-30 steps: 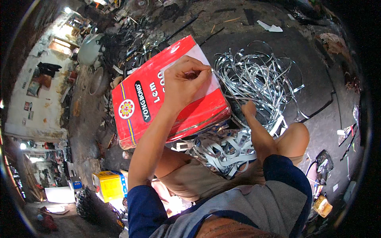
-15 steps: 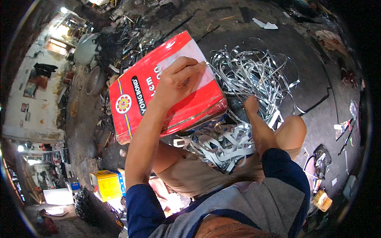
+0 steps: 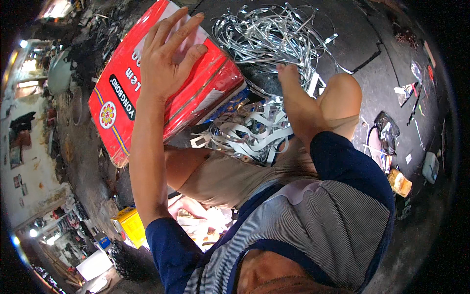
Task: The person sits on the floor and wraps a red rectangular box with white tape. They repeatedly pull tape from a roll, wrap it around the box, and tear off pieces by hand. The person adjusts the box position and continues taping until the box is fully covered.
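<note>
My left hand point(image 3: 169, 56) lies over the upper side of a large red tin point(image 3: 147, 93), its fingers apart and holding nothing I can see. The tin rests tilted near my left leg, with a worn pale patch by its far edge. Beyond my legs, a tangled heap of shiny silver strips point(image 3: 269, 36) is spread on the dark floor. My right hand point(image 3: 289, 73) is closed at the near side of that heap; whatever it grips is hidden. Between the tin and my lap sits a pile of white and silver strips point(image 3: 259, 127).
A yellow box point(image 3: 131, 225) stands at the lower left, near pale scraps point(image 3: 200, 215) beside my hip. To the right lie a black plastic bag point(image 3: 387, 133) and a yellowish-brown block point(image 3: 399, 183). Dark debris point(image 3: 90, 36) covers the floor at the far left.
My left hand has gone from a pinch at the tin's far edge to spread fingers over it. The view has shifted, so everything sits further up and left.
</note>
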{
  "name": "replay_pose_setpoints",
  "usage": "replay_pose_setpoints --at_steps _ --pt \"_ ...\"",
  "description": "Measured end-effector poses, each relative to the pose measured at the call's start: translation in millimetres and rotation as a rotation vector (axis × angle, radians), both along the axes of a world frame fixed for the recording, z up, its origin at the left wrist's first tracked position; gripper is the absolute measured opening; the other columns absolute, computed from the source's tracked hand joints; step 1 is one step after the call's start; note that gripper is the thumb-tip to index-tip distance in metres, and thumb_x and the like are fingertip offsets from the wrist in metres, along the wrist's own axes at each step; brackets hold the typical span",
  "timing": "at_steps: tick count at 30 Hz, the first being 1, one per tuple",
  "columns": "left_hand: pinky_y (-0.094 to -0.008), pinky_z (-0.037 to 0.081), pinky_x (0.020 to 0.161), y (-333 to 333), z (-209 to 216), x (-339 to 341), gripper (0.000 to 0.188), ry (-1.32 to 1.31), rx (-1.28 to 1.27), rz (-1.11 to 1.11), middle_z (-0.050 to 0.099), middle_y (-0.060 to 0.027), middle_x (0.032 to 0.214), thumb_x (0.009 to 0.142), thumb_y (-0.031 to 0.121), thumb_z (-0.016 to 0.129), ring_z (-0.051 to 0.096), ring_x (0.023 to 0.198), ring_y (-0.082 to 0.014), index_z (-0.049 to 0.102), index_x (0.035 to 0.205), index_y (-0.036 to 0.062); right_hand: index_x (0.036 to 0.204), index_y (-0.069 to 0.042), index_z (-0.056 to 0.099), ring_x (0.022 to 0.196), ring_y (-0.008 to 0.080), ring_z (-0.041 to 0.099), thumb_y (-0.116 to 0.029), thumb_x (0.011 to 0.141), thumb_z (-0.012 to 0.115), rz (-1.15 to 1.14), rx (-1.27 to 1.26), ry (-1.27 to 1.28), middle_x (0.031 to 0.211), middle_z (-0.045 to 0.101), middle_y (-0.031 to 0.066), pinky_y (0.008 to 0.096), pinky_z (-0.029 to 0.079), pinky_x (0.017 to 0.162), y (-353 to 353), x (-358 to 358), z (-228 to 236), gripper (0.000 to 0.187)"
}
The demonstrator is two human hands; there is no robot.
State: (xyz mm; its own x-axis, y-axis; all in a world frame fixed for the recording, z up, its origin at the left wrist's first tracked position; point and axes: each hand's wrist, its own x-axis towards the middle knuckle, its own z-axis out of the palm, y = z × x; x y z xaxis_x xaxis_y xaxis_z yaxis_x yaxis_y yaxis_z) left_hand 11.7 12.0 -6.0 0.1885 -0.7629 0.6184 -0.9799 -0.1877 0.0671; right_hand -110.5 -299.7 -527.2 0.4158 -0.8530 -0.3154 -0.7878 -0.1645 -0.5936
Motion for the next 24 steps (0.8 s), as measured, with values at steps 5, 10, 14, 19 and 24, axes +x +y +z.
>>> replay_pose_setpoints --at_steps 5,10,14,19,24 --pt "-0.0436 0.048 0.101 3 -1 1 0.047 0.006 -0.006 0.013 0.062 -0.0078 0.136 0.087 0.039 0.071 0.057 0.121 -0.0332 0.068 0.131 0.0226 0.107 0.003 0.064 0.098 0.0407 0.067 -0.023 0.080 0.063 0.018 -0.188 -0.134 0.109 0.067 0.0250 0.0481 0.051 0.090 98 24 34 0.037" --pt "-0.0438 0.047 0.102 5 0 -1 0.045 -0.004 -0.004 0.018 0.061 -0.0097 0.137 0.089 0.034 0.069 0.058 0.123 -0.0331 0.067 0.132 0.0204 0.120 -0.003 0.060 0.106 0.0416 0.066 -0.024 0.085 0.062 0.601 -0.319 -0.169 0.122 0.062 0.0245 0.0504 0.053 0.088 161 -47 142 0.042" --pt "-0.0442 0.045 0.105 7 -4 0 0.043 0.034 -0.011 -0.011 0.061 -0.0111 0.138 0.092 0.030 0.067 0.058 0.125 -0.0332 0.066 0.134 0.0191 0.133 -0.012 0.058 0.113 0.0397 0.065 -0.030 0.085 0.064 0.814 -0.068 0.118 0.123 0.066 0.0225 0.0528 0.055 0.093 176 -53 134 0.052" --pt "-0.0433 0.047 0.102 -5 5 -4 0.045 0.036 -0.008 -0.015 0.062 -0.0103 0.137 0.090 0.032 0.069 0.058 0.122 -0.0336 0.066 0.132 0.0187 0.114 -0.010 0.073 0.108 0.0374 0.069 -0.025 0.085 0.061 1.094 -0.154 0.220 0.121 0.069 0.0192 0.0483 0.056 0.092 179 -69 108 0.035" --pt "-0.0444 0.045 0.104 8 6 -7 0.045 0.028 0.029 0.046 0.061 -0.0110 0.138 0.091 0.030 0.067 0.056 0.124 -0.0353 0.064 0.134 0.0172 0.098 -0.007 0.077 0.092 0.0337 0.074 -0.019 0.084 0.059 1.185 -0.360 0.213 0.097 0.075 0.0174 0.0523 0.058 0.082 202 -71 119 0.026"
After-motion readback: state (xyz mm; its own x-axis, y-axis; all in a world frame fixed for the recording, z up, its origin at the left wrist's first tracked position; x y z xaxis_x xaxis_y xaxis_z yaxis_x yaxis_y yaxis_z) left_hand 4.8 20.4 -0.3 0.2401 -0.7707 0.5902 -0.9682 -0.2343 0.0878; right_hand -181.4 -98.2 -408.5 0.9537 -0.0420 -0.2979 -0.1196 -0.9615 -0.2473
